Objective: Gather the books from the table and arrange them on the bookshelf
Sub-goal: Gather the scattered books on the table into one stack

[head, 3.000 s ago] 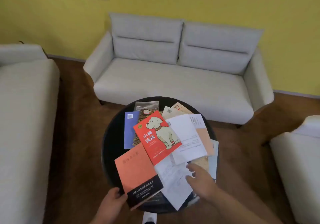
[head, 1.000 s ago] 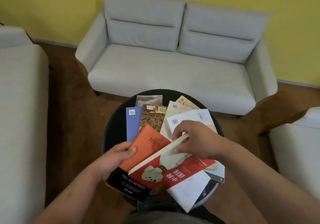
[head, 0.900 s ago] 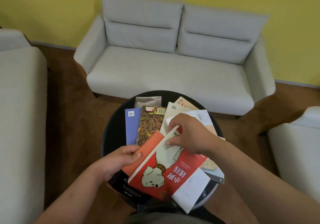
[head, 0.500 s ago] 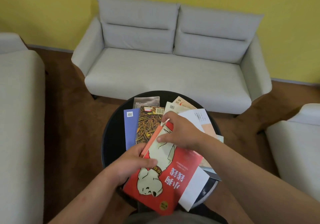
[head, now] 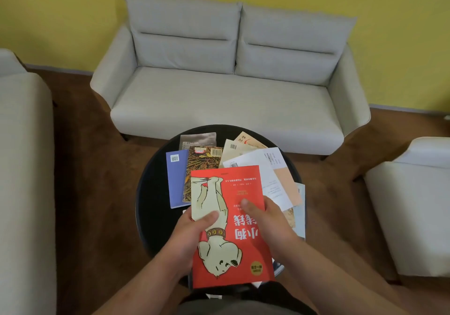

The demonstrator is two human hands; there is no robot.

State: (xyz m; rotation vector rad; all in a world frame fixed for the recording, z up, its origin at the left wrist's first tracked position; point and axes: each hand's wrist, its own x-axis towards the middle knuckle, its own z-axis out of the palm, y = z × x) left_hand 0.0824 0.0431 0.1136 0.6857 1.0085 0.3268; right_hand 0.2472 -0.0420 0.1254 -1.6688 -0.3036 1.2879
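Moved: red dog book is now lying squared up between both hands, its cover facing up, where half a second ago it was slanting and being slid across by the right hand.
Grip: left hand is clasping the book's left edge with the thumb on the cover; right hand is clasping the right edge the same way.
Place: book is hovering over the near side of the round black table.
Axis: long side is running straight away from the person, toward the grey sofa.
Next target: blue book and brown-covered book are lying just beyond the held book's far left corner, nearer the left hand; white book is fanning out toward the right hand.
Pose: both forearms are converging from below, wrists level.
Bookshelf: not in view.
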